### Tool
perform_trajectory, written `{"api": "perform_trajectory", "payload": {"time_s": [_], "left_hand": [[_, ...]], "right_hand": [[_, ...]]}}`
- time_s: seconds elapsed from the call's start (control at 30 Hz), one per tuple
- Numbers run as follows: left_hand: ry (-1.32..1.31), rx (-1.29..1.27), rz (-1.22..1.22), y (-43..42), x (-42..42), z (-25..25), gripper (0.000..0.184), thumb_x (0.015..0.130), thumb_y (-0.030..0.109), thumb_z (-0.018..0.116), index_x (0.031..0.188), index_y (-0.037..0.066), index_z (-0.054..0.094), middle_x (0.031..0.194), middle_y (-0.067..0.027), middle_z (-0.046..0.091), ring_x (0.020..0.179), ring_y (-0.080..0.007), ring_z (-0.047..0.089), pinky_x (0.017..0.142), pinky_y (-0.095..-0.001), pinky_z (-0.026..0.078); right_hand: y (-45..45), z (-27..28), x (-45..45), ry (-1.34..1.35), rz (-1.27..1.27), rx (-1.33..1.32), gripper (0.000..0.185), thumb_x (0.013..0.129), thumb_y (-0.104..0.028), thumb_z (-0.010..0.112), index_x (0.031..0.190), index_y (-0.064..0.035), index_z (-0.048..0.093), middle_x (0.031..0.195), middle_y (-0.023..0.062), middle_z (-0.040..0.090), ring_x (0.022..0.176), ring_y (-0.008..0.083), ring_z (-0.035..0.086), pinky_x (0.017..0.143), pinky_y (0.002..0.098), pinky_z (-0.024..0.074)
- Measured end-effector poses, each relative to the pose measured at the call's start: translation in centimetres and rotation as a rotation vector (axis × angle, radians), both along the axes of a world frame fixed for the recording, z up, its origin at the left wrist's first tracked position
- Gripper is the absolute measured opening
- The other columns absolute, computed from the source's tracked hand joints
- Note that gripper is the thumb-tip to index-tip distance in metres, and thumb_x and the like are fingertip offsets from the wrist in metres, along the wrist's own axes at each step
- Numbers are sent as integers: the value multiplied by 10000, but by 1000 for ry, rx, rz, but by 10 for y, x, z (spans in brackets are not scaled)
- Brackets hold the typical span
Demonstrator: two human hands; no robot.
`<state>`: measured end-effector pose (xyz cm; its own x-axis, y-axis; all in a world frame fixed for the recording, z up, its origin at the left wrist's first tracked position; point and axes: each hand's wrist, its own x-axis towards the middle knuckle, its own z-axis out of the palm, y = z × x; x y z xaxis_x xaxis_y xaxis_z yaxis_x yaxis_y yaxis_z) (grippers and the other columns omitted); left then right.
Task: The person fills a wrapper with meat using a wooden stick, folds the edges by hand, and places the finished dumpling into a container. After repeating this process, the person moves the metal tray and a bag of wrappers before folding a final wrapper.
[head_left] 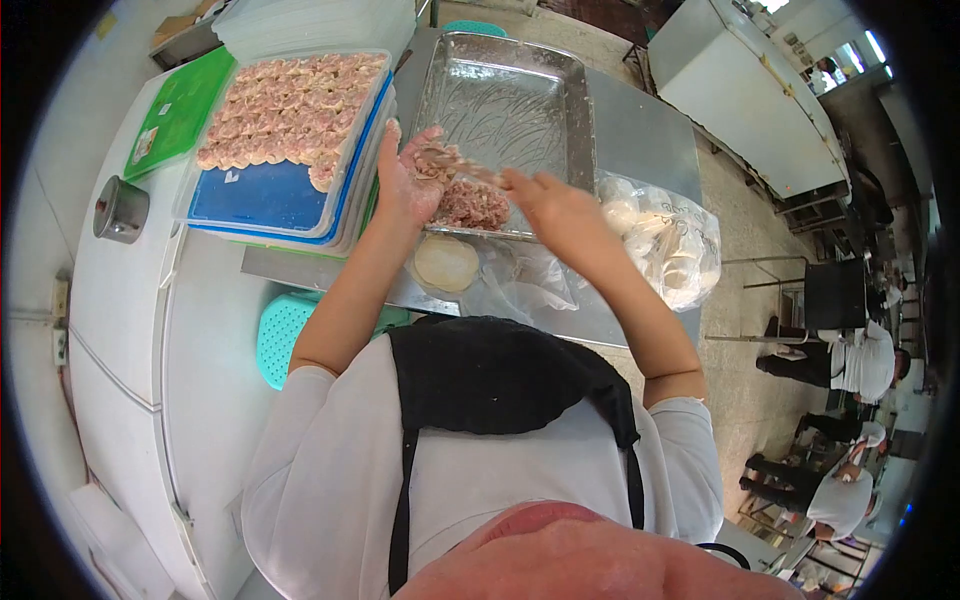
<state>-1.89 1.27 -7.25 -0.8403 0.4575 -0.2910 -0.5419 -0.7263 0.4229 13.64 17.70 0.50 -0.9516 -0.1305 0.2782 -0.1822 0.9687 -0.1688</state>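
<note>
My left hand is cupped, palm up, at the near left corner of a metal tray. It holds a dumpling wrapper, mostly covered by minced meat. My right hand grips the end of a flat, meat-smeared spatula, blurred by motion, whose far end reaches the meat over my left palm. Just below, a mound of minced meat lies in the tray. A stack of round dough wrappers sits on the counter near my left wrist.
At left, a plastic container with a blue base holds rows of filled dumplings. Beside it are a green lid and a metal cup. A clear bag of dough wrappers lies right. Other people stand far right.
</note>
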Motion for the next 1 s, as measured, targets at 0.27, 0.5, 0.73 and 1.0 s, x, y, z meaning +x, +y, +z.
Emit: {"api": "perform_trajectory", "payload": {"time_s": [0.27, 0.5, 0.73, 1.0], "left_hand": [[460, -171, -118, -4, 34, 28, 596, 823, 152, 649, 1343, -12, 409, 1138, -165, 556, 1067, -257, 565, 962, -380, 456], [1244, -1023, -163, -6, 43, 53, 727, 751, 26, 663, 1415, 66, 369, 1260, -89, 564, 1102, -175, 555, 983, -316, 423], [961, -1273, -305, 3, 46, 55, 631, 798, 100, 702, 1363, 54, 426, 1115, -24, 644, 1009, -151, 577, 940, -308, 445], [1212, -918, -219, -3, 52, 53, 560, 745, 115, 766, 1254, 64, 539, 1034, -32, 636, 964, -135, 572, 857, -289, 463]], "right_hand": [[64, -27, -21, -113, 147, -637, 314, 985, -290, 506, 1126, -53, 657, 633, 49, 517, 606, 181, 564, 537, 305, 449], [77, -17, -8, -475, 229, -850, 345, 1002, -322, 493, 1130, -55, 669, 628, -30, 434, 559, 68, 428, 506, 229, 368], [91, -20, -18, -508, 171, -1033, 337, 994, -304, 505, 1135, -45, 668, 621, -22, 451, 570, 72, 437, 517, 236, 372], [92, -3, -11, -367, 404, -698, 353, 973, -269, 533, 1192, -6, 620, 813, 128, 663, 716, 175, 602, 684, 306, 487]]}}
